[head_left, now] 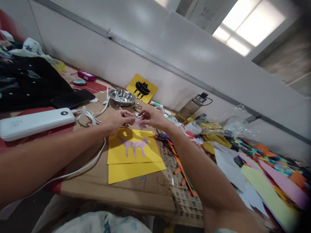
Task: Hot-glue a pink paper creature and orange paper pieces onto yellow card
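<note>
My left hand (119,120) is closed on the left end of a small pale purple piece (137,123). On its right end, my right hand (153,118) has its fingers bent around the same piece. Just below both hands lie yellow sheets (136,169), one overlapping another, with a purple cut-out shape (134,144) with legs on the upper one. The fingertips partly hide the held piece.
Behind the hands stand a metal bowl (121,97) and a yellow card (152,89) with a black shape. A white power bank (36,123) and cables lie left. A bottle (191,105), a glue gun (165,137) and paper scraps (264,150) are right.
</note>
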Available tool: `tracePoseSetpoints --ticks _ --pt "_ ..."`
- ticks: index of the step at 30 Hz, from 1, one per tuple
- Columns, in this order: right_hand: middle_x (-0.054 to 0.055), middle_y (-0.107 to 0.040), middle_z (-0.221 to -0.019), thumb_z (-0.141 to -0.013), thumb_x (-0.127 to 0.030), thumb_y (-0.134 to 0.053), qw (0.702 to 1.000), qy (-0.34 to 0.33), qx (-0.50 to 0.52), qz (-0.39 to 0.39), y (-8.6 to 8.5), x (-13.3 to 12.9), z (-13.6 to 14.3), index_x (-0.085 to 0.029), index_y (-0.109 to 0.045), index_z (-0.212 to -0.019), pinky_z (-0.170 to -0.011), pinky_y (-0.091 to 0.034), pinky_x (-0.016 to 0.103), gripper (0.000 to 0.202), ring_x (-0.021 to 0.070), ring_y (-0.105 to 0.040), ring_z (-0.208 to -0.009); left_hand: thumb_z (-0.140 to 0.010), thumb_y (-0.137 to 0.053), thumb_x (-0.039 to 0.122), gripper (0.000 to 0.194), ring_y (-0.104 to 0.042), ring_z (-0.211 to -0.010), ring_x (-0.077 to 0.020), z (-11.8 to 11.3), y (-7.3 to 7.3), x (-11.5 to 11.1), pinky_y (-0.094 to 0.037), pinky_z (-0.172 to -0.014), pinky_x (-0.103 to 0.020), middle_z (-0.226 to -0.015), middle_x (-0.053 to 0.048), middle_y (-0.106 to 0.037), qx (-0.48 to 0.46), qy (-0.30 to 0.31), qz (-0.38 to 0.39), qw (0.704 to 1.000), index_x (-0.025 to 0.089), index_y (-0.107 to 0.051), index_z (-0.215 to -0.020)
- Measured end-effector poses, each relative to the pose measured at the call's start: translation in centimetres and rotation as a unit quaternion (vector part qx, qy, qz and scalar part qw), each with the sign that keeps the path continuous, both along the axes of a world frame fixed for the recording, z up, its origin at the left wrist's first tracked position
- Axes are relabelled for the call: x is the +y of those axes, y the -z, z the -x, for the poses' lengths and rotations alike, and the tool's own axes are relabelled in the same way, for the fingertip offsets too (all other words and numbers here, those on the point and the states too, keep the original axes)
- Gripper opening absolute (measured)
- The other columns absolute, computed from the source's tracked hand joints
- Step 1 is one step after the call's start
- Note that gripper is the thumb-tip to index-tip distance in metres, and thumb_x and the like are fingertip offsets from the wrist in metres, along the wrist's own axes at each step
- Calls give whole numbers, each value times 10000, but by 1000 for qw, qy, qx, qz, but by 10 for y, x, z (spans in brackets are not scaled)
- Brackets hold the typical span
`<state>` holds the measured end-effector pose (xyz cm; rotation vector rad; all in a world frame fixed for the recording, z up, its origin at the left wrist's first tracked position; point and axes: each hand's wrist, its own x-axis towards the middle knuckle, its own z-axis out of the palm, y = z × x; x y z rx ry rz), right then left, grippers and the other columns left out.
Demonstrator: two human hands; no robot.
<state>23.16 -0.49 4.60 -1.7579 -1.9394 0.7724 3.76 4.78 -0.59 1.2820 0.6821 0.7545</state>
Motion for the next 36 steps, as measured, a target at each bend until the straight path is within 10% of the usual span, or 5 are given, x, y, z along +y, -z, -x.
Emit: tracePoseSetpoints --ticks 12,19,23,29,36 --pt "-13 -643 -651 -801 -181 -670 984 150 94 23 4 -28 -8 -194 -614 -839 -551 -506 205 68 103 -638 -588 -789 -692 249 280 -650 -810 -170 5 5 8 -539 -728 -317 -959 -73 -690 77 10 -206 975 152 -623 -1043" --pt "-1 -655 -673 -805 -195 -687 953 230 194 47 3 -39 3 -193 -567 -875 -475 -455 174 139 85 -612 -557 -660 -831 374 666 -380 -1376 -356 9 -2 -8 -289 -1114 -517 -1482 -140 -472 196 -7 -587 785 210 -602 -1263" --pt "-23 -637 -635 -789 -175 -694 939 224 254 65 -1 -45 18 -192 -557 -896 -497 -455 176 175 72 -577 -523 -870 -629 228 304 -533 -1269 -274 8 6 -10 -333 -1069 -466 -1302 -97 -654 187 -6 -691 698 218 -653 -1173" --pt "16 -694 -775 -843 -423 -635 920 242 306 -16 1 -62 14 -197 -559 -919 -571 -474 220 249 91 -600 -591 -872 -601 250 135 -670 -725 -137 6 5 -10 -477 -674 -235 -809 -37 -747 138 -37 -519 843 164 -703 -891" --pt "87 -663 -920 -823 -485 -549 913 348 -70 -202 27 -118 -46 -175 -608 -922 -821 -472 391 331 221 -597 -848 -820 -654 237 134 -561 -515 -74 4 -8 -15 -420 -472 -179 -658 -15 -662 103 52 -119 986 115 -662 -873"
